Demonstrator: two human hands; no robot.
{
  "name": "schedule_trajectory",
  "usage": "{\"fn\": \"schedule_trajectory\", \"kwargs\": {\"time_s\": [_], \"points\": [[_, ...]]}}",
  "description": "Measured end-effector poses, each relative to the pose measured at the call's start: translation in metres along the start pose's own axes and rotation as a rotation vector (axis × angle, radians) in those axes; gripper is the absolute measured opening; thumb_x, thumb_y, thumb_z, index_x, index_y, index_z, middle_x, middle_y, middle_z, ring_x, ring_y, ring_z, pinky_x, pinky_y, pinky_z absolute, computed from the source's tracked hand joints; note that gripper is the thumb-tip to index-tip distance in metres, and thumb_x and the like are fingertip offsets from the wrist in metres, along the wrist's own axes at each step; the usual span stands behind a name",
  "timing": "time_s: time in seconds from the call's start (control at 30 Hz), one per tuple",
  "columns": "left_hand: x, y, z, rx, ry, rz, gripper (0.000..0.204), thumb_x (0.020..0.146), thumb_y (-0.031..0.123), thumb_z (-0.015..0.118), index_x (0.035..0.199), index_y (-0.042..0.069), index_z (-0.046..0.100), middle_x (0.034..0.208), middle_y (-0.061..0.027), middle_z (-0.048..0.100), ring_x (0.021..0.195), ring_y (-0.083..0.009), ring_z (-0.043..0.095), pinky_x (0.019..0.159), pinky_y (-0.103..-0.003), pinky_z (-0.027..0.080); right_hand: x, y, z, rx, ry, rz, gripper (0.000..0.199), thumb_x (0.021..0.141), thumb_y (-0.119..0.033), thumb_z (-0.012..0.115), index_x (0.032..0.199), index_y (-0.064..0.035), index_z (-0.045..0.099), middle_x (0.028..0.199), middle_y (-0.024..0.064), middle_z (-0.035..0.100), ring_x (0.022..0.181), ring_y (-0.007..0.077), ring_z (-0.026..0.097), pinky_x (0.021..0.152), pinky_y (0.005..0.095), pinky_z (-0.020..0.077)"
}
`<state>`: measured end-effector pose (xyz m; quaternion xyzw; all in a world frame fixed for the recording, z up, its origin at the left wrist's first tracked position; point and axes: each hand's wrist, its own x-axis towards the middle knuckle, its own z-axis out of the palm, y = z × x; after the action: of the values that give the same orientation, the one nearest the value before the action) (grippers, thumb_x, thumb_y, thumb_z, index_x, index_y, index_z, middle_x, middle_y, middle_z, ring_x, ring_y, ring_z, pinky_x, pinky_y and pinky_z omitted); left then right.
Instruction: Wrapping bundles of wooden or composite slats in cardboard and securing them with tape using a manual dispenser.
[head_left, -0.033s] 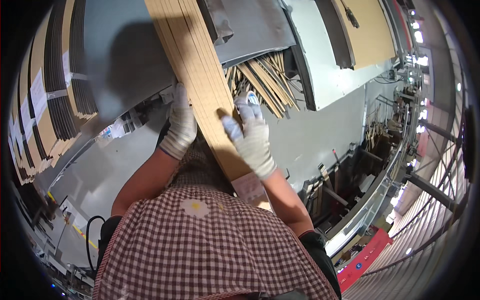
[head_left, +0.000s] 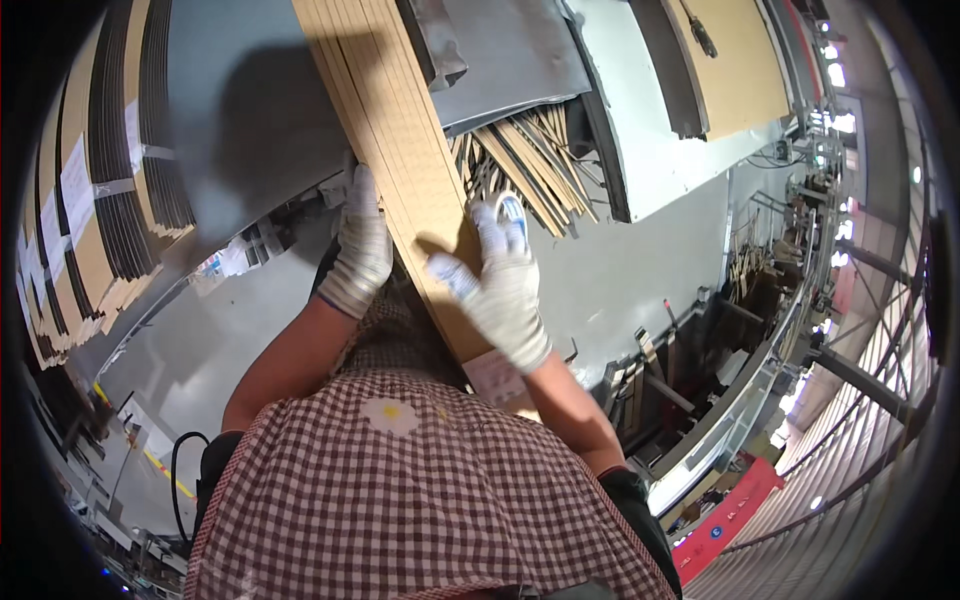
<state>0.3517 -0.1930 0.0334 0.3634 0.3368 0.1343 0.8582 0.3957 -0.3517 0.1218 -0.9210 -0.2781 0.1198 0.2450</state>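
A bundle of long tan strips (head_left: pixel 400 150), lying side by side with dark lines between them, runs from the far edge down to my apron. My left hand (head_left: pixel 362 240), in a whitish knit glove, lies along the bundle's left edge with fingers stretched out. Gloved the same way, my right hand (head_left: pixel 500 285) is at the right edge, its thumb spread over the top of the strips. A white and blue patch shows at its fingertips; I cannot make out whether it belongs to the glove. A printed white label (head_left: pixel 492 376) sits at the bundle's near end.
Stacked tan and dark boards (head_left: pixel 125 170) stand at left beside a dark grey sheet surface (head_left: pixel 240 120). Loose thin strips (head_left: pixel 530 165) lie beyond my right hand. A white panel (head_left: pixel 650 150) and a tan board (head_left: pixel 740 70) bearing a dark-handled tool (head_left: pixel 703 38) are far right.
My right hand has shifted slightly toward me, and its thumb has moved a little left and down over the strips. The left hand and the bundle have hardly moved.
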Motion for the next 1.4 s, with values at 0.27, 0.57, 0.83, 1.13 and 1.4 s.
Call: {"fn": "schedule_trajectory", "kwargs": {"time_s": [0.27,0.57,0.83,1.13,1.4], "points": [[0.006,-0.014,0.004,-0.193,-0.059,0.074,0.07,0.102,0.062,0.043,0.146,0.008,0.041,0.135,-0.0137,0.058,0.122,-0.0232,0.059,0.106,-0.039,0.048,-0.029,-0.011,0.026,-0.115,-0.045,0.047,0.107,0.061,-0.037,0.091,0.148,-0.0043,0.039,0.138,0.0282,0.047,0.128,0.0475,0.045,0.107,0.0595,0.035],[0.016,0.0,0.003,-0.44,-0.193,-0.067,0.082,0.096,0.071,0.045,0.14,0.002,0.047,0.125,-0.018,0.062,0.11,-0.0265,0.065,0.095,-0.041,0.056,0.001,0.015,0.036,0.045,0.049,-0.216,0.098,0.065,-0.039,0.091,0.142,-0.0025,0.043,0.135,0.0245,0.051,0.12,0.0447,0.052,0.101,0.0536,0.0429],[-0.015,-0.036,-0.007,0.068,-0.024,0.209,0.054,0.106,0.036,0.049,0.148,0.003,0.037,0.134,-0.0129,0.056,0.117,-0.0212,0.059,0.103,-0.036,0.049,0.04,0.007,0.019,0.546,-0.094,0.152,0.017,0.092,-0.016,0.072,0.09,-0.0009,0.066,0.08,0.0151,0.065,0.071,0.0222,0.063,0.073,0.035,0.054],[0.006,0.002,-0.001,-0.119,0.021,-0.014,0.059,0.104,0.046,0.049,0.141,0.0,0.046,0.128,-0.0138,0.062,0.111,-0.0205,0.066,0.097,-0.034,0.055,0.085,0.033,0.051,0.821,-0.016,0.335,0.024,0.105,-0.022,0.057,0.089,-0.0058,0.063,0.075,-0.0034,0.056,0.066,0.0038,0.049,0.055,0.025,0.0421],[-0.005,0.041,0.016,-0.007,0.044,0.107,0.057,0.1,0.039,0.059,0.14,0.001,0.046,0.125,-0.0129,0.061,0.111,-0.02,0.063,0.096,-0.035,0.054,0.084,0.012,0.056,1.223,-0.287,0.343,0.03,0.106,-0.024,0.054,0.117,0.0005,0.067,0.1,0.0006,0.07,0.089,0.0072,0.062,0.078,0.024,0.0527]]}}
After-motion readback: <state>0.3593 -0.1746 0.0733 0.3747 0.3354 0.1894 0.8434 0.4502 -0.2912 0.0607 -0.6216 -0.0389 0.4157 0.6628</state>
